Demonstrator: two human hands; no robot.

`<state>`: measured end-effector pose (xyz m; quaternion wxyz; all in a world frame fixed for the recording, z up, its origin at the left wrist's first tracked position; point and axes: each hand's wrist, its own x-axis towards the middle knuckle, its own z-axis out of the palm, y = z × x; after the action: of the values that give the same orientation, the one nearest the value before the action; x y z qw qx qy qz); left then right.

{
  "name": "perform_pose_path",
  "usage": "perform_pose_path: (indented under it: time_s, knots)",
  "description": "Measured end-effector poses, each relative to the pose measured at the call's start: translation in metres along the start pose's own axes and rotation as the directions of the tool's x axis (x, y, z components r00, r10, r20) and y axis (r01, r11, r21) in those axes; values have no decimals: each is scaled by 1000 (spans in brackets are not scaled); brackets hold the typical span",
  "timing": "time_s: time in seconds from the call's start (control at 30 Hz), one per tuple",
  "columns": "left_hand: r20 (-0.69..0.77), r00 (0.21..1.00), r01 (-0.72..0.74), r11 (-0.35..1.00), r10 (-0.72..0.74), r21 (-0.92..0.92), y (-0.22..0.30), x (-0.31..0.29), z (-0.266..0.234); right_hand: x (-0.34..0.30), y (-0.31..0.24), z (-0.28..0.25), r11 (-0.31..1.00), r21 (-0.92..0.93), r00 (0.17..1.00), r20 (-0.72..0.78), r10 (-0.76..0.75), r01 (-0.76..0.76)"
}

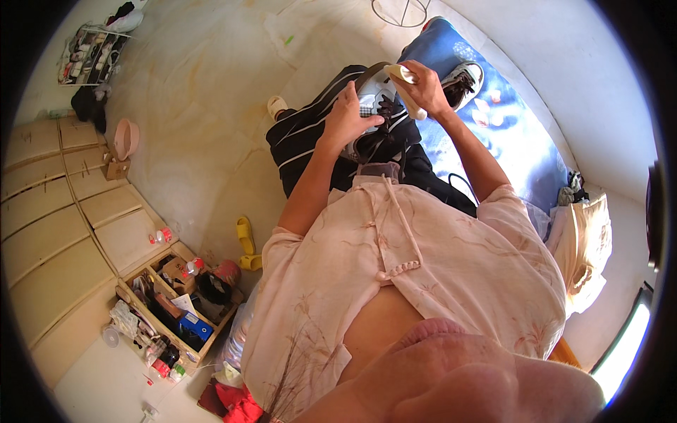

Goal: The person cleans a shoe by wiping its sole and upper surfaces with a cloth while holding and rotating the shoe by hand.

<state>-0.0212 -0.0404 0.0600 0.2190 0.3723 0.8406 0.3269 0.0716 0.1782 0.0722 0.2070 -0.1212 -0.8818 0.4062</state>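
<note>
A grey-and-white shoe (367, 95) with dark laces and a checked patch rests over my lap, on black trousers with white stripes. My left hand (344, 120) is at its near left side, the thumb reaching across toward the laces and the fingers along the edge. In my right hand (424, 86) is a long, soft-looking cream cloth (410, 95), pinched at its upper part and hanging beside the shoe's right side. Just beyond that hand, a second white shoe (463, 83) with dark laces lies on the blue bed cover (508, 134).
Yellow slippers (245, 243) lie on the floor to the left. An open drawer (180, 307) full of small items juts from the wooden cabinets (56, 225). A pink basin (126, 139) stands against them. Farther off are a loaded rack (92, 56) and a round metal stand (400, 10).
</note>
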Motion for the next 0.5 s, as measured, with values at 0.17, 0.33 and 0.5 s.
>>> perform_pose_path:
  time_s: [0.17, 0.33, 0.5]
  knots:
    - [28, 999, 31, 1000, -31, -7, 1, 2, -2, -25, 2, 18, 998, 31, 990, 129, -63, 60]
    - [28, 999, 19, 999, -18, -34, -3, 2, -1, -37, -11, 9, 990, 136, 932, 351, -91, 45]
    - [54, 997, 60, 998, -58, -34, -1, 2, -5, -6, 1, 1, 987, 59, 988, 55, 146, -149]
